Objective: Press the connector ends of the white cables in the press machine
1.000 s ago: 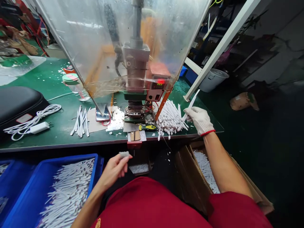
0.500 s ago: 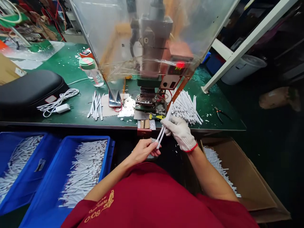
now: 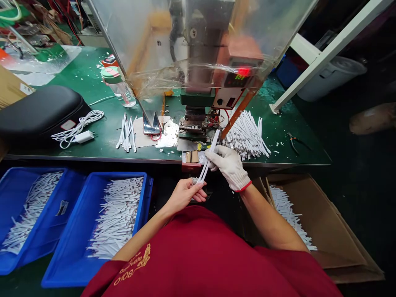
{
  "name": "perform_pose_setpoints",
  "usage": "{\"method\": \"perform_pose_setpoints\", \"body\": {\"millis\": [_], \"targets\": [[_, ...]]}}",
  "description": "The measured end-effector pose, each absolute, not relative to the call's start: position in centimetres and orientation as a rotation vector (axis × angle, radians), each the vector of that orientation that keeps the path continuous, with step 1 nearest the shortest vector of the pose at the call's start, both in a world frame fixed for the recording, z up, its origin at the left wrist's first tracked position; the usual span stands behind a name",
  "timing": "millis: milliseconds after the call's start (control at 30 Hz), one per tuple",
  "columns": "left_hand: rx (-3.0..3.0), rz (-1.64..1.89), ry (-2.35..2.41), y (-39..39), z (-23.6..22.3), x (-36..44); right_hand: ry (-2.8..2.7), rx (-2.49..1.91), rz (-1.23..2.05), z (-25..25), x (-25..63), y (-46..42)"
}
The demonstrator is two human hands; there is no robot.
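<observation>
My bare left hand [image 3: 185, 194] pinches the lower ends of two thin white strips [image 3: 205, 165], with a grey band around one finger. Higher up, the gloved fingers of my right hand [image 3: 227, 165] are closed on the same strips, which tilt up toward the machine. The white glove has a red cuff. Just beyond my hands stands a press-like machine [image 3: 193, 123] with a dark metal block low down. A heap of similar white strips [image 3: 247, 138] with metal-looking ends lies on the bench right of it.
Blue bins [image 3: 93, 181] full of white strips stand lower left; a cardboard box [image 3: 328, 231] with more stands lower right. On the green bench [image 3: 297, 128] are pliers [image 3: 293, 144], a phone [image 3: 151, 123], a bottle [image 3: 119, 86] and a coiled cable [image 3: 86, 121]. A clear shield [image 3: 148, 53] hangs before the machine.
The view has shifted slightly, so the bench and bins sit differently in frame. Both hands keep hold of the white strips, now a little farther left in view.
</observation>
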State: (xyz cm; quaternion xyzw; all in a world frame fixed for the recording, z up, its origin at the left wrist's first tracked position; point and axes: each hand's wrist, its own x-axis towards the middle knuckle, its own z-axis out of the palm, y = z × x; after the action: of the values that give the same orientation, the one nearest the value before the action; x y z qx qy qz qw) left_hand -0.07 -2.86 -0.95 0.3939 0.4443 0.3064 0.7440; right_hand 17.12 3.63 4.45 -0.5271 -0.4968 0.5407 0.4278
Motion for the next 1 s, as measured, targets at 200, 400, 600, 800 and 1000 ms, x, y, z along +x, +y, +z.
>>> {"method": "perform_pose_setpoints", "body": {"millis": [200,400,600,800,1000], "targets": [[0.828,0.744,0.946,-2.6,-1.0,-0.7,-1.174,-1.148,1.707,2.6,16.6,5.5],[0.795,0.865,0.971,-1.2,-0.2,-1.3,-1.032,-1.125,1.84,1.5,13.9,8.6],[0.816,0.854,1.032,-0.3,0.0,-1.6,-0.981,-1.096,1.824,-0.2,12.5,9.8],[0.839,0.785,1.042,-0.1,0.1,-1.8,-0.906,-1.113,1.81,-0.3,12.0,9.6],[0.814,0.796,1.046,-0.1,0.1,-1.7,-0.87,-1.112,1.815,-0.5,11.9,9.7]]}}
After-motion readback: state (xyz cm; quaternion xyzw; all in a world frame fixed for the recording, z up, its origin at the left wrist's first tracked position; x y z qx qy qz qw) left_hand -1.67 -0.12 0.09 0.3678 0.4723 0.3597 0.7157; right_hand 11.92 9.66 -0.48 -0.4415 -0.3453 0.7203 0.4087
